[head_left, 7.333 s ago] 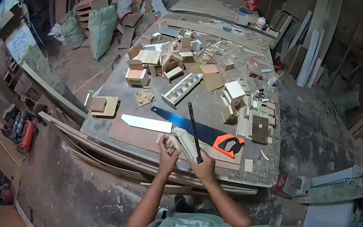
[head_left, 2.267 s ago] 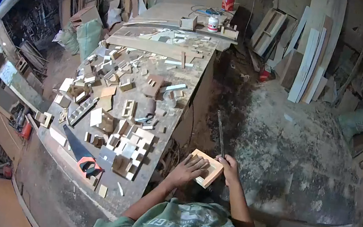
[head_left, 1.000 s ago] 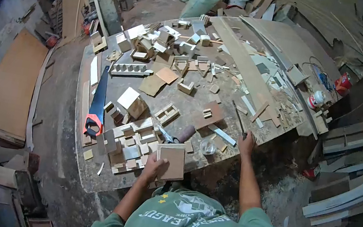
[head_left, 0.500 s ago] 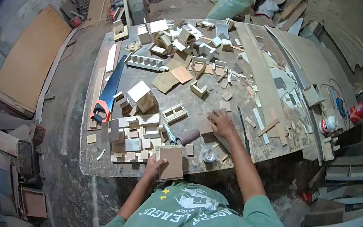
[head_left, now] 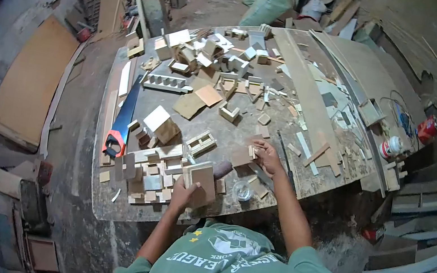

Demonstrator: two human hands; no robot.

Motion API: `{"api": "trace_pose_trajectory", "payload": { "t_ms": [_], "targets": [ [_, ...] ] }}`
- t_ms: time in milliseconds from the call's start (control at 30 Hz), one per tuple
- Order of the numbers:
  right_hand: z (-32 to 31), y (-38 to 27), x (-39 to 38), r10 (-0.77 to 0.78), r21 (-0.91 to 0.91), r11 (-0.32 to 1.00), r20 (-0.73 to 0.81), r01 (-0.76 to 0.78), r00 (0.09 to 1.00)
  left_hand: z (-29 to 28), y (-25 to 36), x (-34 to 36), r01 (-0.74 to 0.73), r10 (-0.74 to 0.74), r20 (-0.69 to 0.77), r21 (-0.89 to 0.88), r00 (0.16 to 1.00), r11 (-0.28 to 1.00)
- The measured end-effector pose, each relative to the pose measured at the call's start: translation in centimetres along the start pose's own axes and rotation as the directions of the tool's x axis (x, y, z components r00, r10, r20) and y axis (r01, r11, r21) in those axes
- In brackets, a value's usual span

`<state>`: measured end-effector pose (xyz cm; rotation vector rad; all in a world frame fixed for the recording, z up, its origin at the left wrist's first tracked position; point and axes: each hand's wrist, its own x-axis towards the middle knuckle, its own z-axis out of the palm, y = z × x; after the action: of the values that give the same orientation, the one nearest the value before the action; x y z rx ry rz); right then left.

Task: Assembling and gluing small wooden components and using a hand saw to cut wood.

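Note:
At the near edge of the table, my left hand (head_left: 184, 195) grips a flat wooden box (head_left: 205, 186) with a brown face and pale edges, tilted up. To its right, my right hand (head_left: 267, 160) pinches a small pale wooden piece (head_left: 252, 152) in its fingertips, just above a brown flat piece (head_left: 239, 157). A dark brown roll (head_left: 222, 169) lies between the two hands. Close to my right forearm stands a small clear cup (head_left: 242, 191). Several wooden blocks and frames (head_left: 153, 182) are grouped beside my left hand.
A handsaw (head_left: 126, 110) with an orange handle lies at the table's left. Small wooden models and offcuts (head_left: 206, 54) crowd the far side. Long boards (head_left: 309, 88) run along the right, near a white container (head_left: 390, 146) and a red can (head_left: 427, 128).
My right hand has come up from the brown flat piece with a small pale wooden piece in its fingers. My left hand has raised the wooden box and tilted it more upright.

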<state>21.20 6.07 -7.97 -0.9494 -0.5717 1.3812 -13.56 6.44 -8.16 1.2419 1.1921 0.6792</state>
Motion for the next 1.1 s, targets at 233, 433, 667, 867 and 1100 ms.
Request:
{"api": "trace_pose_trajectory", "payload": {
  "t_ms": [233,433,667,867,1100],
  "targets": [
    [-3.0,0.2,-3.4,0.073,0.239,0.969,-0.038,-0.061,0.997,4.7,6.7,4.6,-0.498,0.494,0.111,0.365,0.862,0.787],
    [-4.6,0.4,-5.2,0.144,0.346,0.934,-0.141,-0.088,0.979,8.0,8.5,6.5,-0.307,0.353,0.087,0.709,0.932,0.635],
    [-6.4,1.0,-7.1,0.094,0.174,0.984,-0.319,-0.040,0.943,9.0,6.2,8.1,-0.372,0.430,0.090,0.678,0.898,0.634],
    [-5.2,0.5,-7.4,0.203,0.197,0.971,-0.361,-0.138,0.910,9.2,7.5,11.7,-0.298,0.401,0.006,0.678,0.916,0.672],
    [-3.9,0.2,-7.5,0.227,0.184,0.968,-0.355,-0.170,0.907,9.6,7.8,16.9,-0.314,0.356,0.064,0.632,0.932,0.708]
  ]
}}
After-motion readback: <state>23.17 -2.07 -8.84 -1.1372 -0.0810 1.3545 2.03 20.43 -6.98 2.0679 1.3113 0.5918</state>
